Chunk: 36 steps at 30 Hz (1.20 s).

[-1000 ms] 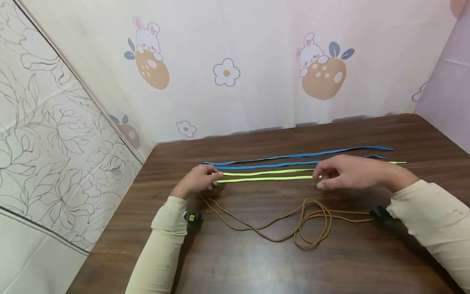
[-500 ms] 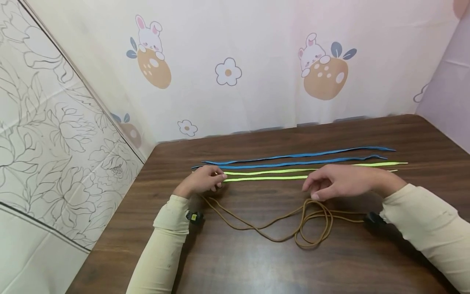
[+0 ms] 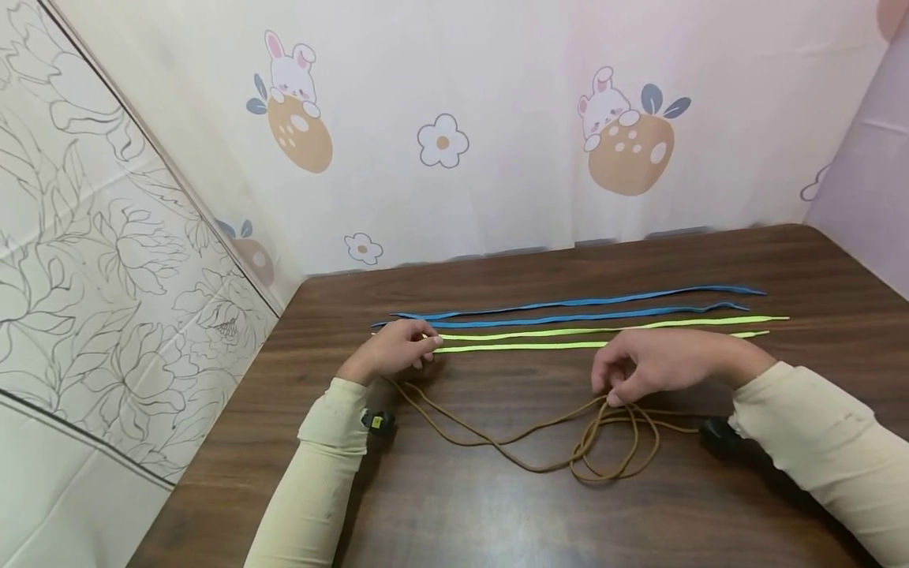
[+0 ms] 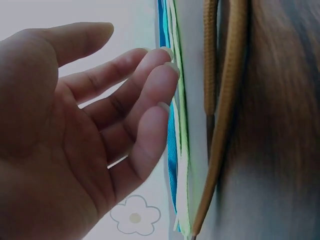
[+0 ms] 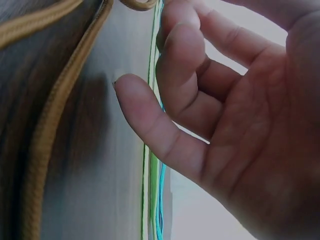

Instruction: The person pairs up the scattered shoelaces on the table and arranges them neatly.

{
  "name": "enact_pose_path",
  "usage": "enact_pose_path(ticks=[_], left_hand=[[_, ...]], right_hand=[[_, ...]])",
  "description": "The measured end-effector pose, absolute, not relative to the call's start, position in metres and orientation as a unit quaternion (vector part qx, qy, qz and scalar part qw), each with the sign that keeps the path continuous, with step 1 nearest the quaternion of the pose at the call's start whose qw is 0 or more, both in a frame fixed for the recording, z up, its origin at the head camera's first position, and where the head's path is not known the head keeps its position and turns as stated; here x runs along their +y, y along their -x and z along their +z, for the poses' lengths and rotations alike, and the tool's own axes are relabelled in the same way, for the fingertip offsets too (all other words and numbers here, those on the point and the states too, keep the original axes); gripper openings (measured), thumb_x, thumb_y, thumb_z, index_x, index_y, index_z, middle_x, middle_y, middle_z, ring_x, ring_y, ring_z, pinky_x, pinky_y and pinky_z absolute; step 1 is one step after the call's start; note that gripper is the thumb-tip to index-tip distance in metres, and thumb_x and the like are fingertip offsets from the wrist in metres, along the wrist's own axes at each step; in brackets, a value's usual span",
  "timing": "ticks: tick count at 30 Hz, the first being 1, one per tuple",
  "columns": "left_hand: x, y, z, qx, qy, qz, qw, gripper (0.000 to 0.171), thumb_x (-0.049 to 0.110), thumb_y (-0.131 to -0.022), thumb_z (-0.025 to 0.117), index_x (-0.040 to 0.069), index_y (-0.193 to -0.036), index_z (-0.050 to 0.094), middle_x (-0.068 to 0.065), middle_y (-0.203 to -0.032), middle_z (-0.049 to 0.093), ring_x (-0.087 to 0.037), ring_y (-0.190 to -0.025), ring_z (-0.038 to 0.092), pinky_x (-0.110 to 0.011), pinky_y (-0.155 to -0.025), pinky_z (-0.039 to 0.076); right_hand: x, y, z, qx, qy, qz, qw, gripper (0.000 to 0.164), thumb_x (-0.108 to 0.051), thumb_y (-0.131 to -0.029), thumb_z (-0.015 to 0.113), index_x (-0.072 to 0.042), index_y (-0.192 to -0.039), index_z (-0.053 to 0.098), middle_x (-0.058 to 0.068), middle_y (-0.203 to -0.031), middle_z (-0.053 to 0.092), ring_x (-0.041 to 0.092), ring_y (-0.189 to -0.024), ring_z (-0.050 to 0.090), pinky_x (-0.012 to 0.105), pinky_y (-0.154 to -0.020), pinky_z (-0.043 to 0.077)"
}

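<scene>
In the head view my right hand (image 3: 660, 361) pinches a loop of a brown shoelace (image 3: 461, 445) between thumb and fingertips; the exact grip is cut off at the top of the right wrist view. My left hand (image 3: 394, 349) hovers over the left ends of two yellow-green shoelaces (image 3: 525, 346), its fingers loosely bent. In the left wrist view nothing lies in that palm (image 4: 55, 150), and the brown lace (image 4: 227, 100) runs apart from the fingertips. Beyond the yellow-green pair, two blue shoelaces (image 3: 589, 301) stretch side by side across the table.
A dark wood-grain table (image 3: 454, 513) carries all the laces. Behind it hangs a pale curtain (image 3: 511, 205) printed with rabbits and flowers. A flower-patterned panel (image 3: 128, 237) stands at the left. Black wrist devices (image 3: 379, 424) sit under both sleeves.
My right hand has come down and nearer from the yellow-green laces to the brown shoelace and taken hold of it; its loop has shifted. The left hand has barely moved.
</scene>
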State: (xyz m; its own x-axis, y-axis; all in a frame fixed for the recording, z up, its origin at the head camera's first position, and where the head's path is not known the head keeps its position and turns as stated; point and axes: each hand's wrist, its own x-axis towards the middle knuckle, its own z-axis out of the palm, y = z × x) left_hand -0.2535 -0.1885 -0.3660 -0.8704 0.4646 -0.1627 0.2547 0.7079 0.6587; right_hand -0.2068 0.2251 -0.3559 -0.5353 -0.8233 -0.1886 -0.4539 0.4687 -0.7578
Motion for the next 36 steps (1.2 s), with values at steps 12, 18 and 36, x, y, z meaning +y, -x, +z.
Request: enact_pose_path(ticks=[12,18,36], left_hand=[[-0.186,0.254,-0.366,0.908,-0.219,0.329,0.138,0.026,0.031,-0.105,0.055,0.010,-0.112,0.068,-0.006,-0.089,0.067,-0.021,-0.079,0.067,-0.034,-0.074,0.054],[-0.184,0.254,-0.366,0.909,-0.217,0.323,0.151,0.027,0.031,-0.105,0.056,0.010,-0.113,0.069,-0.006,-0.090,0.069,-0.022,-0.079,0.068,-0.035,-0.073,0.054],[-0.176,0.251,-0.367,0.906,-0.246,0.303,0.166,0.025,0.028,-0.105,0.056,0.009,-0.113,0.068,-0.004,-0.091,0.070,-0.019,-0.078,0.069,-0.032,-0.072,0.055]], right_hand=[[0.224,0.205,-0.356,0.823,0.372,-0.326,0.278,0.009,-0.025,-0.092,0.075,-0.020,-0.096,0.069,-0.006,-0.074,0.059,0.007,-0.065,0.053,0.025,-0.059,0.046],[0.224,0.205,-0.358,0.828,0.364,-0.320,0.283,0.012,-0.026,-0.091,0.076,-0.020,-0.097,0.068,-0.006,-0.071,0.058,0.007,-0.062,0.052,0.025,-0.059,0.046],[0.219,0.203,-0.362,0.823,0.384,-0.313,0.278,0.008,-0.021,-0.090,0.075,-0.023,-0.086,0.069,-0.010,-0.069,0.059,0.004,-0.060,0.051,0.023,-0.057,0.044]])
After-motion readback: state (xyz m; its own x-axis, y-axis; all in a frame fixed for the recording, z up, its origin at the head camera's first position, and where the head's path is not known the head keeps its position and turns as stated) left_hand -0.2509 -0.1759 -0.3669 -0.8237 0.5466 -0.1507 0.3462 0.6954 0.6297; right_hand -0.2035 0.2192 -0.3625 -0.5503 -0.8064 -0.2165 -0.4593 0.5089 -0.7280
